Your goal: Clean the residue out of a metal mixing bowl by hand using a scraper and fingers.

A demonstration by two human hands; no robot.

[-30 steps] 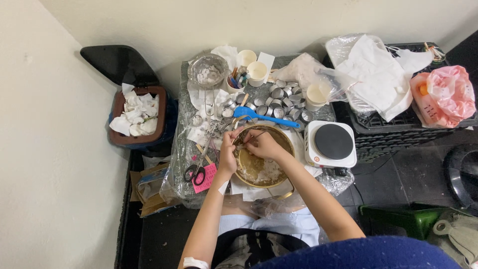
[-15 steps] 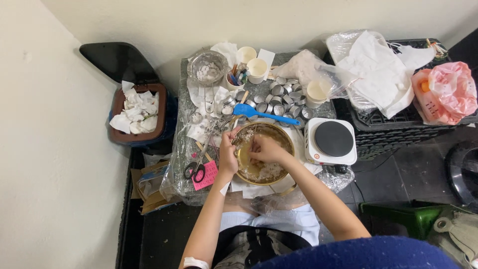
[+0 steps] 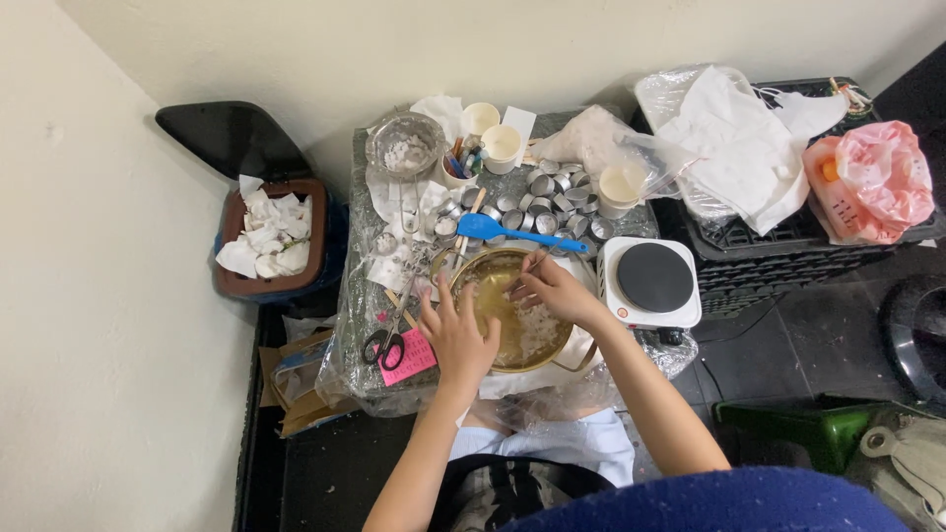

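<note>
Over the gold metal bowl, just left of the white hotplate, left hand rests fingers spread on the rim; right hand fingers pinch something small inside, can't tell what.

A bowl sat near the front middle of the table, with both hands at it: the left hand on its left rim, the right hand over its right side. A spatula lay just behind the bowl, and small tins clustered farther back. A hot plate stood right of the bowl. Scissors lay left of it. A bin stood left of the table, a crate to the right.
</note>
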